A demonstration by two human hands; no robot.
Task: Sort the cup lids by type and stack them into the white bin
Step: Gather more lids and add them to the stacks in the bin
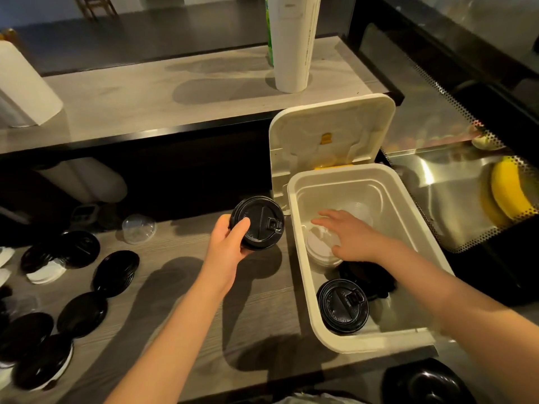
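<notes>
My left hand grips a stack of black sip lids just left of the white bin. Inside the bin my right hand hovers with fingers spread over a stack of white lids; whether it touches them I cannot tell. A stack of black lids stands in the bin's near corner, more black lids lie behind it, and clear lids rest at the far end. Several loose black lids and a white lid lie on the counter at left.
The bin's hinged lid stands open behind it. A clear dome lid sits on the wooden counter. A tall sleeve of paper cups stands on the raised shelf. A perforated metal tray and something yellow are at right.
</notes>
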